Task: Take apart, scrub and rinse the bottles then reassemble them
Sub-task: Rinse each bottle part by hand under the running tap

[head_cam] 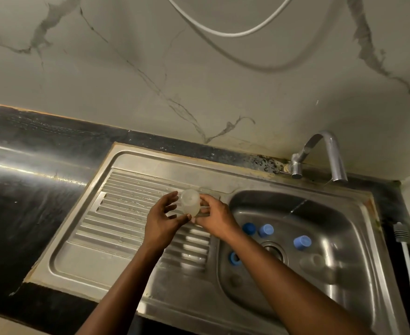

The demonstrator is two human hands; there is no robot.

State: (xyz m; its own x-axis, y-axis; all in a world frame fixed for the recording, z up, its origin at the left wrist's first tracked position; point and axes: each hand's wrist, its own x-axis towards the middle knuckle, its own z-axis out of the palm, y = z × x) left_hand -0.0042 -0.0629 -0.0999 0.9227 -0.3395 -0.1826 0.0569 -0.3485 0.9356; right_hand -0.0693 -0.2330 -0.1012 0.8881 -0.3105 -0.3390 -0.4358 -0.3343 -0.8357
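Note:
A small clear plastic bottle (190, 202) is held above the ribbed drainboard (126, 209) of the steel sink. My right hand (213, 218) pinches its right side with curled fingers. My left hand (163, 218) is at its left side, fingers spread and thumb touching near the bottom. Several blue caps lie in the sink basin (332, 226): one (248, 228), a second (266, 230), a third (302, 242), and another (234, 258) partly hidden by my right forearm. A clear bottle (314, 262) lies in the basin at the right.
A chrome tap (329, 155) curves over the basin's back edge. A white-handled brush (407, 259) lies on the counter right of the sink. Dark countertop (30, 189) stretches to the left. A white hose (223, 32) loops on the marble wall.

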